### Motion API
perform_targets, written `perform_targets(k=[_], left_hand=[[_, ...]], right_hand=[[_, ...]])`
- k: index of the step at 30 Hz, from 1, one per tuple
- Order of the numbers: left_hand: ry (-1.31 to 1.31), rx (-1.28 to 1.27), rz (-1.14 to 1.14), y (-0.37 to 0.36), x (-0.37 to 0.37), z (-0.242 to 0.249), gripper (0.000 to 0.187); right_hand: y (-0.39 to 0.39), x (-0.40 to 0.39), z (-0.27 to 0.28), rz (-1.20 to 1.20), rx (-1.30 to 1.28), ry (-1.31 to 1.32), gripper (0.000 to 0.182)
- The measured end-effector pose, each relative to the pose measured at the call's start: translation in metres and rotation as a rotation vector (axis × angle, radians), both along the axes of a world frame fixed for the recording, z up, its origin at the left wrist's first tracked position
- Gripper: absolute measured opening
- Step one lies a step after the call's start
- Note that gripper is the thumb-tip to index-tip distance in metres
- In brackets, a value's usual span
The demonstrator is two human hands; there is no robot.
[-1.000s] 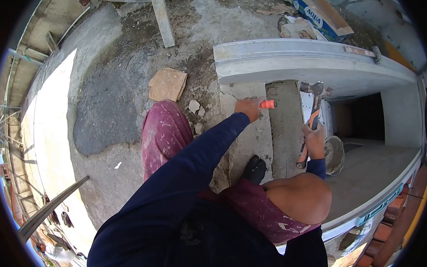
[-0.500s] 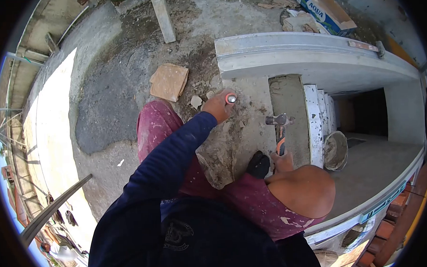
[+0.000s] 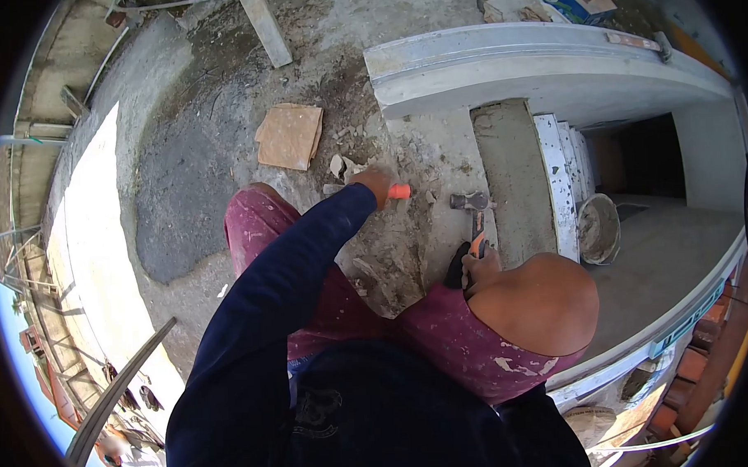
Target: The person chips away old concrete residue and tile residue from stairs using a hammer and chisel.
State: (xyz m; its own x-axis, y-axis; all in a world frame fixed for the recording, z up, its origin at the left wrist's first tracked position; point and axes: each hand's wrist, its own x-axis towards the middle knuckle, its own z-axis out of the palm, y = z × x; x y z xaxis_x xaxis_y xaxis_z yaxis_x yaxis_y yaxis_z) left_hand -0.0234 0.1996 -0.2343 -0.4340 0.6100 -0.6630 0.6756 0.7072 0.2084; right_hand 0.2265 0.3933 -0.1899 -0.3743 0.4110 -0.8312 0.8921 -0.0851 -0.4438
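My left hand (image 3: 374, 184) is closed around a chisel with an orange grip (image 3: 399, 191), whose grip end points to the right; its blade is hidden. Loose broken mortar (image 3: 339, 165) lies beside this hand on the rough concrete floor. My right hand (image 3: 482, 267), by my right knee, is wrapped round the handle of a hammer (image 3: 470, 201) with an orange and black grip. The hammer's metal head is over the concrete, left of a strip of damp mortar (image 3: 516, 179) and apart from the chisel. A dark shoe (image 3: 456, 268) shows beside my right hand.
A folded piece of brown cardboard (image 3: 291, 137) lies ahead on the floor. To the right, steps with a white spattered edge (image 3: 557, 182) drop away, near a mortar-crusted bucket (image 3: 598, 229). A low curved wall (image 3: 500, 60) borders the opening. A wooden board (image 3: 264, 27) lies farther off.
My left hand has shifted slightly down and left, and the chisel has tipped from facing up at me to pointing right. The hammer has moved a little left.
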Motion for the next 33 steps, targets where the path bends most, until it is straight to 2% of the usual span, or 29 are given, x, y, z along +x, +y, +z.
perform_targets(k=[2,5,8,10,12,15,18,20,22,25,28,30,33], left_hand=[[-0.016,-0.202,-0.099,-0.015,-0.001,-0.015,0.044],[-0.087,-0.425,0.076,-0.037,-0.003,0.018,0.041],[-0.041,-0.121,-0.025,-0.034,-0.006,0.041,0.048],[-0.036,0.286,0.022,-0.013,0.007,0.033,0.056],[-0.005,0.324,-0.007,0.019,0.031,0.033,0.058],[-0.177,0.238,0.121,0.024,0.063,0.005,0.057],[0.143,0.248,-0.107,-0.017,0.075,-0.032,0.051],[-0.069,-0.308,0.056,-0.02,0.058,0.011,0.038],[-0.112,-0.481,0.082,-0.057,0.032,0.019,0.026],[-0.057,-0.408,0.078,-0.071,0.011,0.054,0.038],[-0.069,0.024,0.119,-0.05,0.008,0.044,0.059],[-0.025,0.15,0.072,-0.011,0.011,0.048,0.072],[0.118,0.253,0.135,0.033,0.004,0.01,0.078]], right_hand=[[-0.001,0.002,-0.004,-0.067,-0.046,0.057,0.009],[-0.001,0.005,-0.012,-0.117,-0.084,0.079,0.008],[0.002,0.003,-0.014,-0.091,-0.113,0.095,0.008],[0.002,0.002,-0.016,-0.074,-0.11,0.107,0.008],[0.001,0.004,-0.019,-0.069,-0.084,0.105,0.008],[0.001,0.005,-0.016,-0.09,-0.13,0.155,0.007],[0.0,0.008,-0.02,-0.129,-0.157,0.212,0.007],[0.0,0.007,-0.022,-0.129,-0.155,0.18,0.007],[0.002,0.003,-0.017,-0.115,-0.148,0.152,0.007],[0.002,-0.001,-0.008,-0.084,-0.12,0.096,0.009],[0.003,0.003,-0.025,-0.041,-0.08,0.046,0.01],[0.007,0.006,-0.03,0.009,-0.068,0.035,0.011],[0.005,0.006,-0.028,-0.056,-0.14,0.098,0.013]])
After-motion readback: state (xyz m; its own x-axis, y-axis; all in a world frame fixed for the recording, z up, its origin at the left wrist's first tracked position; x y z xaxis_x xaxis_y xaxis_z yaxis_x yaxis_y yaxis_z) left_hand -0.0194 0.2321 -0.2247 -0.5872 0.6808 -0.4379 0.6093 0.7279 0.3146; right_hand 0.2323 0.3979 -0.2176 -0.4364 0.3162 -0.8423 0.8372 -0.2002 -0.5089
